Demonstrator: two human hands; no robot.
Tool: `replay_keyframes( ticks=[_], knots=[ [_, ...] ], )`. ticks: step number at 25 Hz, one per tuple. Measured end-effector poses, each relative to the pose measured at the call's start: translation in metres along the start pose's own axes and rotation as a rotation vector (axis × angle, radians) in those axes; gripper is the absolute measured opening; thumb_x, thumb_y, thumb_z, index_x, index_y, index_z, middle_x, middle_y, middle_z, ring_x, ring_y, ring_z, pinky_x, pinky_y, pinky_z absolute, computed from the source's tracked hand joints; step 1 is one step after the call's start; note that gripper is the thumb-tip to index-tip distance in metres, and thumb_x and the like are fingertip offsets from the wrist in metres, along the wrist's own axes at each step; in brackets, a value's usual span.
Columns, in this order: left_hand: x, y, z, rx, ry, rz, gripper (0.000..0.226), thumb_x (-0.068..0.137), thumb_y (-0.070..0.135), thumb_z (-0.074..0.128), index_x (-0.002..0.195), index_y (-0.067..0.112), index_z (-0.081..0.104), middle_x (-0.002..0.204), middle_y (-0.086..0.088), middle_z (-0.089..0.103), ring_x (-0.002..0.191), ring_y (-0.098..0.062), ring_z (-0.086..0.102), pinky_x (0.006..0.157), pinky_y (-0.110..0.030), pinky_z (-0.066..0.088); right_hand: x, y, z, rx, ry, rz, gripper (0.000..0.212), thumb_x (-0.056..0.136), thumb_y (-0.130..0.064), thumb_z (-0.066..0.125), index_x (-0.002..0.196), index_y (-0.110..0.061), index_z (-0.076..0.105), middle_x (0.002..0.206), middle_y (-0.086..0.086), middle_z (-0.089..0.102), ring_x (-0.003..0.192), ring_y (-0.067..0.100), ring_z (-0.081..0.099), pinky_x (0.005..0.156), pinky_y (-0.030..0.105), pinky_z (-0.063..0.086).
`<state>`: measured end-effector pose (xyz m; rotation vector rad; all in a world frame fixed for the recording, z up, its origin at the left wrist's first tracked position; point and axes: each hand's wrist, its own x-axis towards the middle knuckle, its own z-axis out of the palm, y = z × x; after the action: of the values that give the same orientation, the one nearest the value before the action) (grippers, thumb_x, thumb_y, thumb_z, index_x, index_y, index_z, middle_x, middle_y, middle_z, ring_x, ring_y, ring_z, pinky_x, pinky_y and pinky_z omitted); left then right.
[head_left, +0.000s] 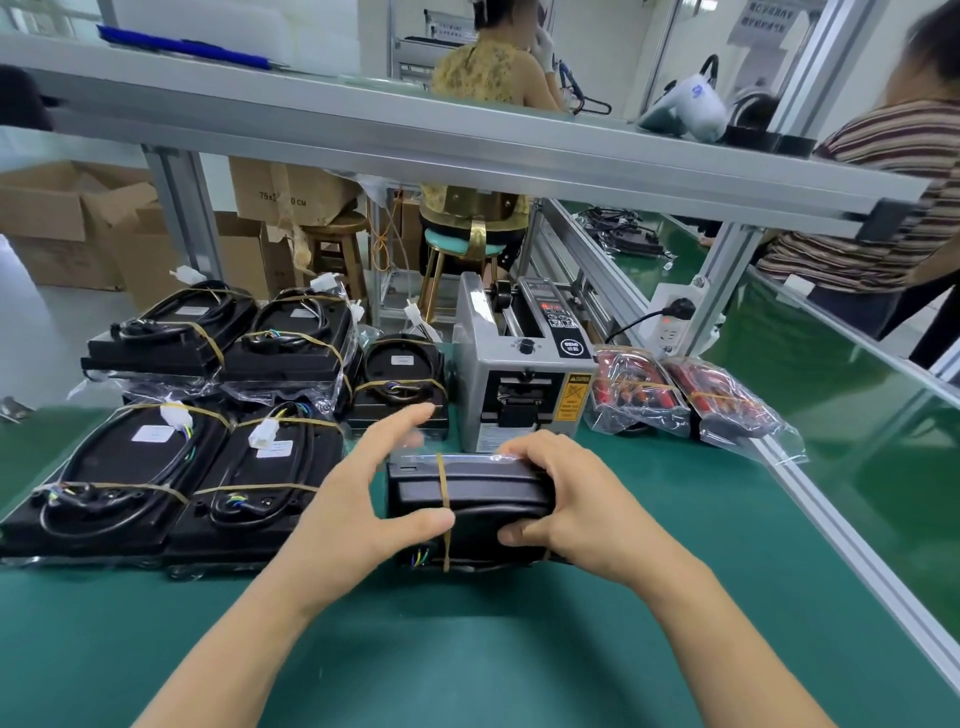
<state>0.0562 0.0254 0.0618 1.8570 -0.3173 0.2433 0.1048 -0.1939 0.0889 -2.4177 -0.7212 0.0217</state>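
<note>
**Green mat (467, 649): banded black unit (467, 491) in hand**

Your right hand (566, 499) grips the unit's right end, fingers curled round it. Your left hand (358, 493) is spread, fingers straight, thumb pressing the front. The unit stands on the mat, just before the tape dispenser (519, 374): glossy black casing, one tan rubber band (443, 483), clear film on top.

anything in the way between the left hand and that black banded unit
Nothing visible. The left hand has its thumb on the front of the black unit by the rubber band, fingers spread above its left end; the right hand grips the right end.
</note>
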Motion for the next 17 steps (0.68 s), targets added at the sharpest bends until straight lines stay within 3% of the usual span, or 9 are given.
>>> replay_keyframes(
  ticks=[2, 4, 8, 10, 13, 15, 17],
  knots=[
    [-0.001, -0.007, -0.001, -0.166, -0.017, -0.029, 0.066, 0.067, 0.026, 0.079, 0.123, 0.046, 0.049, 0.137, 0.019, 0.05, 0.123, -0.006, 0.052, 0.103, -0.024, 0.042, -0.001, 0.004, 0.004, 0.015, -0.017, 0.026, 0.055, 0.06, -0.026, 0.085, 0.102, -0.044, 0.053, 0.094, -0.03, 0.049, 0.097, 0.005, 0.046, 0.091, 0.03, 0.039],
    [-0.004, -0.013, -0.005, -0.272, -0.058, -0.049, 0.05, 0.069, 0.032, 0.075, 0.116, 0.038, 0.059, 0.133, 0.01, 0.058, 0.122, -0.011, 0.055, 0.103, -0.027, 0.043, -0.001, 0.008, 0.005, 0.063, -0.033, 0.071, 0.055, 0.061, -0.025, 0.085, 0.096, -0.05, 0.05, 0.097, -0.028, 0.05, 0.1, 0.008, 0.047, 0.094, 0.031, 0.04],
    [-0.008, -0.021, -0.007, -0.235, -0.183, -0.101, 0.052, 0.062, 0.036, 0.079, 0.113, 0.036, 0.065, 0.121, 0.008, 0.066, 0.117, -0.008, 0.058, 0.095, -0.011, 0.04, 0.003, 0.011, 0.002, 0.036, -0.067, 0.031, 0.058, 0.061, -0.02, 0.086, 0.098, -0.048, 0.051, 0.103, -0.022, 0.055, 0.101, 0.005, 0.046, 0.092, 0.029, 0.035],
    [-0.007, -0.022, -0.005, -0.187, -0.15, -0.092, 0.051, 0.06, 0.04, 0.079, 0.109, 0.038, 0.067, 0.12, 0.013, 0.062, 0.116, -0.005, 0.057, 0.096, -0.011, 0.038, 0.005, 0.01, -0.002, 0.062, -0.14, 0.045, 0.059, 0.063, -0.019, 0.082, 0.102, -0.05, 0.052, 0.107, -0.026, 0.054, 0.101, 0.001, 0.047, 0.087, 0.026, 0.037],
    [-0.008, -0.023, -0.004, -0.16, -0.095, -0.077, 0.047, 0.06, 0.044, 0.078, 0.105, 0.037, 0.07, 0.113, 0.008, 0.06, 0.11, -0.008, 0.058, 0.098, -0.017, 0.039, 0.008, 0.01, -0.018, 0.345, -0.299, 0.133, 0.063, 0.063, -0.014, 0.066, 0.114, -0.05, 0.057, 0.12, -0.034, 0.051, 0.112, -0.007, 0.051, 0.083, 0.013, 0.045],
    [-0.01, -0.023, 0.0, -0.132, -0.051, -0.042, 0.045, 0.062, 0.043, 0.077, 0.106, 0.036, 0.069, 0.111, 0.003, 0.065, 0.108, -0.012, 0.061, 0.097, -0.023, 0.043, 0.015, 0.014, -0.025, 0.578, -0.135, 0.24, 0.055, 0.068, -0.005, 0.061, 0.11, -0.04, 0.065, 0.118, -0.023, 0.062, 0.114, -0.006, 0.053, 0.093, 0.014, 0.041],
    [-0.013, -0.022, 0.005, -0.094, 0.027, -0.011, 0.044, 0.063, 0.044, 0.076, 0.105, 0.034, 0.069, 0.109, 0.004, 0.067, 0.106, -0.013, 0.062, 0.096, -0.023, 0.045, 0.03, 0.018, -0.024, 0.667, 0.163, 0.444, 0.035, 0.082, -0.002, 0.062, 0.101, -0.031, 0.07, 0.096, -0.014, 0.068, 0.096, 0.001, 0.059, 0.087, 0.019, 0.042]
  ],
)
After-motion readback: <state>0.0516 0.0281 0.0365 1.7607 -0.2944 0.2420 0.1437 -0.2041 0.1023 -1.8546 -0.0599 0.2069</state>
